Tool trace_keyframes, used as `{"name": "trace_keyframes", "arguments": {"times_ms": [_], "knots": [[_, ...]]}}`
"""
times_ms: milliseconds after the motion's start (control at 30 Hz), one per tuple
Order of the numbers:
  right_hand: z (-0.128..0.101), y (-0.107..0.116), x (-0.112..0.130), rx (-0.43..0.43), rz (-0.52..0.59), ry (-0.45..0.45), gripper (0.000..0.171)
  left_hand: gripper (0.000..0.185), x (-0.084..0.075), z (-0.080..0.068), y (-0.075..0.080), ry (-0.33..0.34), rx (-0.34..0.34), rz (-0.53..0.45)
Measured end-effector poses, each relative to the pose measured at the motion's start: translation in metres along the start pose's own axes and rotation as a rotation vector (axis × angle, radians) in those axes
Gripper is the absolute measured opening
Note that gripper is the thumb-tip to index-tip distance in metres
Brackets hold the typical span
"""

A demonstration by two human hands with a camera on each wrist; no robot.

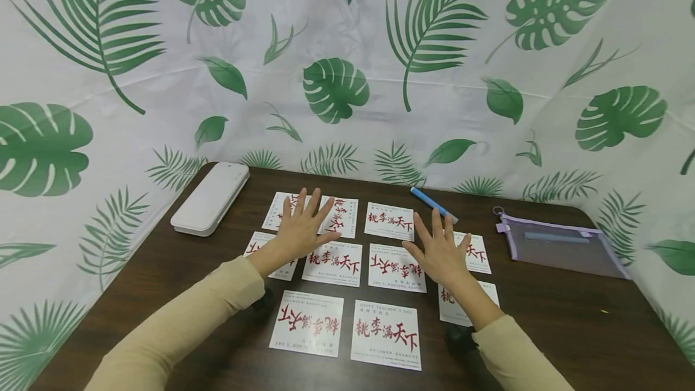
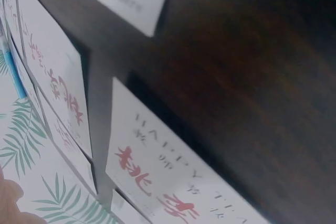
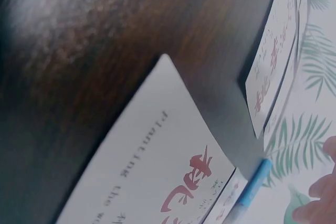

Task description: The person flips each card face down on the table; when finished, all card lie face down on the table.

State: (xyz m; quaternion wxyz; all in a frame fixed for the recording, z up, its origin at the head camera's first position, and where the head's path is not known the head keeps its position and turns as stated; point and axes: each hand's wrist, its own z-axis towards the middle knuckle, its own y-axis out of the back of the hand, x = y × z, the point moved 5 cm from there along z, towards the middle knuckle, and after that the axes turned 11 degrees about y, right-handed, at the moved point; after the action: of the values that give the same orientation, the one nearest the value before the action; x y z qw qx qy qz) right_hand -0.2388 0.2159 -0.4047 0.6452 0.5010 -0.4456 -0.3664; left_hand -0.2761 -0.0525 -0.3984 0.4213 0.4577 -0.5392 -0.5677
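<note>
Several white cards with red calligraphy lie in rows on a dark wooden table (image 1: 554, 318). My left hand (image 1: 304, 222) is spread flat, fingers straight, over the back-left cards (image 1: 345, 217), and its palm covers part of a middle-row card (image 1: 332, 263). My right hand (image 1: 437, 240) is spread the same way over the right-hand cards, between a middle card (image 1: 396, 267) and the card at the right (image 1: 478, 252). Neither hand grips anything. The left wrist view shows the cards (image 2: 157, 166) close up. In the right wrist view a card (image 3: 157, 177) and my fingertips (image 3: 320, 198) show.
A white laminator (image 1: 210, 198) sits at the back left of the table. A blue pen (image 1: 432, 204) lies behind the cards, and a purple mesh pouch (image 1: 559, 247) lies at the right. Two more cards (image 1: 307, 323) (image 1: 387, 334) lie near the front edge. A leaf-print cloth (image 1: 347, 77) hangs behind.
</note>
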Motion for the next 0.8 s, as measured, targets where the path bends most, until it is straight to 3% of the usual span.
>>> {"name": "trace_keyframes", "arguments": {"times_ms": [267,433,600,800], "knots": [[0.001,0.004,0.001,-0.011,0.012,0.006,0.071,0.078,0.001,0.005,0.004,0.008,-0.015,0.024],[0.012,0.012,0.012,-0.116,0.077,0.051,0.065,0.077,0.017,0.011,0.009,0.038,0.010,-0.115],[0.040,0.019,0.039,-0.250,0.321,0.106,0.049,0.072,0.050,0.023,0.017,0.064,-0.024,-0.320],[0.085,0.001,0.076,-0.259,0.690,0.016,0.036,0.063,0.087,0.035,0.018,0.199,0.016,-0.529]]}}
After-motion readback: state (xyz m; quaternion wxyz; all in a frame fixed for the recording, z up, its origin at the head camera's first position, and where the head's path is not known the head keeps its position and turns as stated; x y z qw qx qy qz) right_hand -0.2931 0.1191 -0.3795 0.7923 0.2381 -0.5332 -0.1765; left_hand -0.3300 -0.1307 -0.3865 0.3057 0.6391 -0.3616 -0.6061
